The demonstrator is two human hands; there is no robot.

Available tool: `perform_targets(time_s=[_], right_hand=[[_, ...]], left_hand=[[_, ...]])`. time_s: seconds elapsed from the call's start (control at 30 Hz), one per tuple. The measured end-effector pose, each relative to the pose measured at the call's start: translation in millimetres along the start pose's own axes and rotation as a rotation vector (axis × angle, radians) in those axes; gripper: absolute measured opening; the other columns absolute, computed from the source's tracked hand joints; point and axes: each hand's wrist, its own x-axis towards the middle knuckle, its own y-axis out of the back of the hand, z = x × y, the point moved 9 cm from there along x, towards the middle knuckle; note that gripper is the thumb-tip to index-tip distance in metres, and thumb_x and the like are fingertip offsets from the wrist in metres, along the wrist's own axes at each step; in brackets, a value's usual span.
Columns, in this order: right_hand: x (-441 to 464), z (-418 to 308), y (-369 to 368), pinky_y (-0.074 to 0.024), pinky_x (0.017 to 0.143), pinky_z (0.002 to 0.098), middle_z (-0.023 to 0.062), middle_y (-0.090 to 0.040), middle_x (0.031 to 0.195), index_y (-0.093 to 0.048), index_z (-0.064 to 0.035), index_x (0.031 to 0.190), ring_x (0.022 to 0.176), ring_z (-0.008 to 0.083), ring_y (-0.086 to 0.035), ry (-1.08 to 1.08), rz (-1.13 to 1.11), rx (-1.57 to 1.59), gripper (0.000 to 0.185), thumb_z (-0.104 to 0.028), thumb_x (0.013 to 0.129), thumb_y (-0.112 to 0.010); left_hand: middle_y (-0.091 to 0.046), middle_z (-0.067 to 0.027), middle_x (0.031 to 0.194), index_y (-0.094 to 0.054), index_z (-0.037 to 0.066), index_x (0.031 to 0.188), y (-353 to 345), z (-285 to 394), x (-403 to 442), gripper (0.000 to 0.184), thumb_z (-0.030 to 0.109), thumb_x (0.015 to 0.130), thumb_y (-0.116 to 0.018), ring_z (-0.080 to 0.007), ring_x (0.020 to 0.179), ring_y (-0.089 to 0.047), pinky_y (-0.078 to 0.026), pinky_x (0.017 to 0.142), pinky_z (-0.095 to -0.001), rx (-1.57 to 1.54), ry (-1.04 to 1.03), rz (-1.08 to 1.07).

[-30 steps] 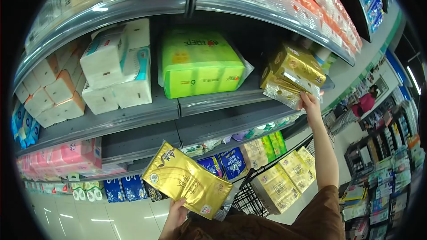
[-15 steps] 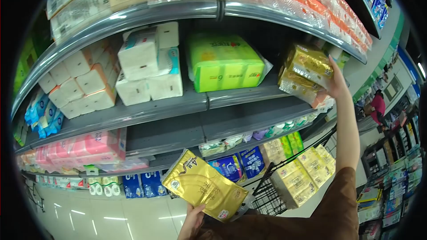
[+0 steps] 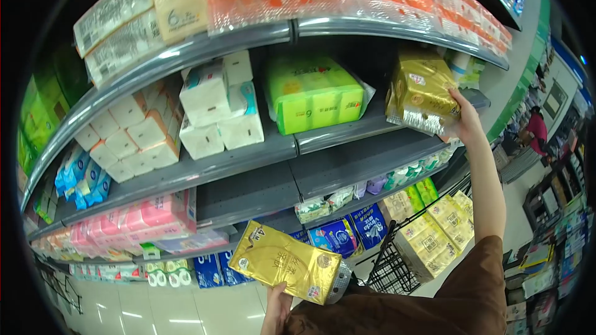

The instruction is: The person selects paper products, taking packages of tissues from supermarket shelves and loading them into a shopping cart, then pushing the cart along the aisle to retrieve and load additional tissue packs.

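Note:
My left hand (image 3: 279,303) is closed on the lower edge of a flat gold tissue pack (image 3: 282,260), held tilted in front of the shelves. Reaching up to the right end of the middle shelf, my right hand (image 3: 465,116) has its fingers bent over the right side of other gold tissue packs (image 3: 425,90). These sit close together, and where one pack ends and another begins is hard to make out. To their left stands a bright green tissue bundle (image 3: 320,96), apart from my right hand.
White tissue packs (image 3: 220,108) are stacked farther left on the grey shelf (image 3: 242,195). Orange packs (image 3: 279,3) line the shelf above. Below right, a black wire basket (image 3: 391,270) stands beside yellow tissue bundles (image 3: 428,242). A person in pink (image 3: 535,130) is far off at right.
The gold packs under my right hand have turned and now stand more upright on the shelf. My view has shifted slightly. The pack in my left hand is a little more level.

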Motion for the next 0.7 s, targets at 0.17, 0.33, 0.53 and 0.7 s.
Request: perform_targets(time_s=[0.17, 0.33, 0.53, 0.7], right_hand=[[-71, 4, 13, -0.0526, 0.087, 0.0350, 0.0109, -0.064, 0.119, -0.055, -0.0022, 0.128, 0.102, 0.0201, -0.065, 0.069, 0.020, -0.033, 0.045, -0.030, 0.093, -0.063], [-181, 62, 17, -0.0515, 0.088, 0.0332, 0.0111, -0.066, 0.109, -0.055, 0.0019, 0.125, 0.100, 0.0203, -0.065, 0.240, -0.055, -0.042, 0.047, -0.023, 0.085, -0.062], [-294, 213, -38, -0.0380, 0.108, 0.0376, 0.0163, -0.055, 0.137, -0.054, 0.0015, 0.135, 0.128, 0.0281, -0.051, 0.115, -0.617, -0.554, 0.045, -0.015, 0.094, -0.062], [-304, 223, -64, -0.0422, 0.103, 0.0365, 0.0155, -0.060, 0.128, -0.056, 0.0006, 0.130, 0.120, 0.0258, -0.056, -0.024, -0.621, -0.644, 0.039, -0.021, 0.097, -0.059]], left_hand=[[-0.043, -0.0131, 0.145, -0.026, 0.006, 0.148, -19, 2, 8, 0.073, 0.006, 0.084, -0.062, -0.0305, 0.133, -0.044, -0.037, 0.111, -0.0489, 0.068, 0.049, -0.075], [-0.045, -0.0110, 0.143, -0.027, 0.010, 0.148, -26, -14, 24, 0.071, 0.006, 0.087, -0.063, -0.0294, 0.133, -0.045, -0.038, 0.109, -0.0475, 0.135, 0.075, -0.072], [-0.049, -0.0158, 0.138, -0.034, 0.002, 0.144, 16, -92, 61, 0.056, 0.027, 0.098, -0.056, -0.0297, 0.123, -0.052, -0.046, 0.101, -0.0460, 0.063, 0.386, -0.016], [-0.052, -0.0154, 0.135, -0.039, 0.001, 0.140, 3, -89, 34, 0.055, 0.035, 0.100, -0.052, -0.0293, 0.120, -0.055, -0.048, 0.099, -0.0457, -0.054, 0.373, -0.044]])
